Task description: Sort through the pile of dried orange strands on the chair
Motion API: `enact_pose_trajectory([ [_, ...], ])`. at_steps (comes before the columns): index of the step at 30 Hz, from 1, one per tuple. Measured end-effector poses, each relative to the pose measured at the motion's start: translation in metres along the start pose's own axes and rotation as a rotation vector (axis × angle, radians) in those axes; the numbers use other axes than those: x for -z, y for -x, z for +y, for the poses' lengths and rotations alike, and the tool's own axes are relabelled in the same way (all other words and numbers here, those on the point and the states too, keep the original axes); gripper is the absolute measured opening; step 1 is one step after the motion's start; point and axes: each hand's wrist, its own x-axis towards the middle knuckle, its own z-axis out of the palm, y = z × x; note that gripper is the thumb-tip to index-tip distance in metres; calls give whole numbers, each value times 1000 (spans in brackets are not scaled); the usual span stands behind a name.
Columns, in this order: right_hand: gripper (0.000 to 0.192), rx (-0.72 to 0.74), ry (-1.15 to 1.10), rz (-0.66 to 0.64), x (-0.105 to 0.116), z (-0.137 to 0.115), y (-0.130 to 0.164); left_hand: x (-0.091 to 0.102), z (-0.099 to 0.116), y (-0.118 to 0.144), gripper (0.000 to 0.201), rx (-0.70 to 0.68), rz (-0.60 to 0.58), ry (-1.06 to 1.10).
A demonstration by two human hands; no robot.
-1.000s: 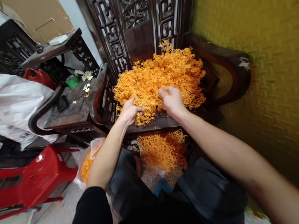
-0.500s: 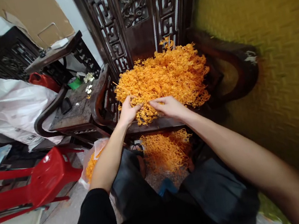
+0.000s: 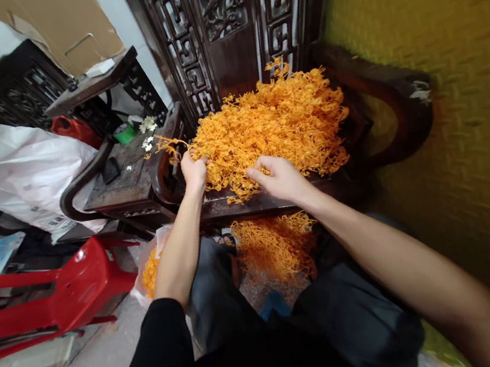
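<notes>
My left hand [image 3: 193,170] clenches a sprig [image 3: 166,143] of orange strands at the left edge of the heap [image 3: 272,125], drawing it out toward the left armrest [image 3: 166,166]. My right hand [image 3: 279,177] rests on the near edge of the heap, fingers spread and loose, grasping nothing, pressing the mass down on the chair [image 3: 253,204]. The step in hand looks like pulling one sprig free of the tangle. Next, I judge, the pull must stay slow and even while the right hand pins the rest, or strands may snap or drag along. More orange strands [image 3: 275,248] lie below the seat, and a bag [image 3: 149,270] of them sits near left.
</notes>
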Motion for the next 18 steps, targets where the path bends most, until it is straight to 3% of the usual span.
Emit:
enact_pose_trajectory([
  [3, 24, -175, -186, -86, 8, 13, -8, -2, 5, 11, 28, 92, -221, 89],
  [6, 24, -252, -354, -90, 14, 20, -19, -7, 10, 29, 33, 168, -456, 120],
  [13, 24, -326, -495, 4, 15, 17, -31, -12, 14, 44, 33, 181, -536, 88],
  [18, 22, -348, -559, -25, 8, 16, -33, -10, 10, 46, 30, 158, -559, 5],
])
